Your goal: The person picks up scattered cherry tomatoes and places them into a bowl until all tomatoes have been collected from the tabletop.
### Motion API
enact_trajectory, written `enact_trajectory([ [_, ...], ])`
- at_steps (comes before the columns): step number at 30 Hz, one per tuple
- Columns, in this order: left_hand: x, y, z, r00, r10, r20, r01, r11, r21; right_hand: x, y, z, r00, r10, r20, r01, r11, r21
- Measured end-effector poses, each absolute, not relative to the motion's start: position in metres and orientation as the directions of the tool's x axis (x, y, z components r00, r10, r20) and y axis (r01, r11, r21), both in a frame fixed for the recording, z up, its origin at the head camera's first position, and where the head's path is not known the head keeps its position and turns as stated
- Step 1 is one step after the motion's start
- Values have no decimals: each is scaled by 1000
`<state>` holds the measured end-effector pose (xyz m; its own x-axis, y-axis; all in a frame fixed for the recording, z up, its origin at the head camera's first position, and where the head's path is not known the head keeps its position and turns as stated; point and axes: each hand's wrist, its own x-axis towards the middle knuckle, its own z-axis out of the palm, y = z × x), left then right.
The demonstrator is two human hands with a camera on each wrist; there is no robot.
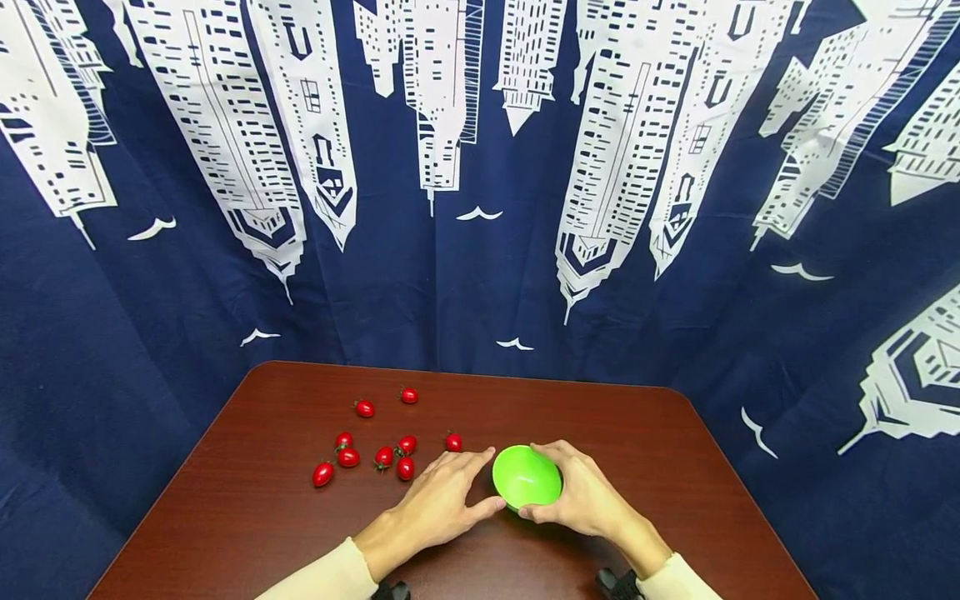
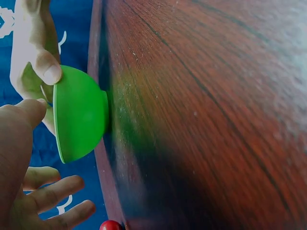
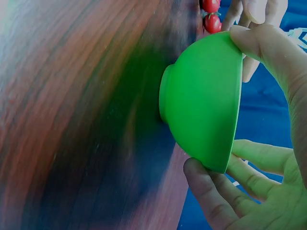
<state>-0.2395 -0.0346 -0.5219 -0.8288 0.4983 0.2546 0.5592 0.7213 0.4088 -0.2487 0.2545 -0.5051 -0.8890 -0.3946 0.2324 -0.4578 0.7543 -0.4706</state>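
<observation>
While the right hand (image 1: pixel 573 492) grips the green bowl (image 1: pixel 527 477) at the near and far sides of its rim, the left hand (image 1: pixel 442 500) is released, fingers extended, thumb close beside the rim. Upright on or just above the table (image 1: pixel 667 483), the bowl is probably light, stiff and smooth enough to slip: take hold across the rim. Red tomatoes (image 1: pixel 348 457) lie beyond the left hand.

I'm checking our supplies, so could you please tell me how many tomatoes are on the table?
9 tomatoes: two at the back, three at the left, three clustered right of those, and one just beyond the left hand. That hand may hide others.
</observation>
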Motion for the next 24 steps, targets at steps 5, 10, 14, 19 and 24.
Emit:
enact_trajectory([
  [5,-238,-40,-520,-826,502,256,563,721,404,-247,248,-504,-880,-416,231,-475,744,-469],
  [10,-233,-46,-520,-823,502,267,568,724,392,-244,239,-504,-866,-445,227,-497,728,-472],
  [14,-232,-50,-521,-821,498,279,571,728,379,-242,232,-505,-855,-465,230,-516,715,-471],
  [19,-230,-57,-522,-817,498,290,576,727,375,-241,224,-505,-849,-477,228,-525,707,-473],
  [24,-226,-61,-520,-820,498,281,572,728,379,-240,221,-502,-843,-492,216,-532,710,-460],
])
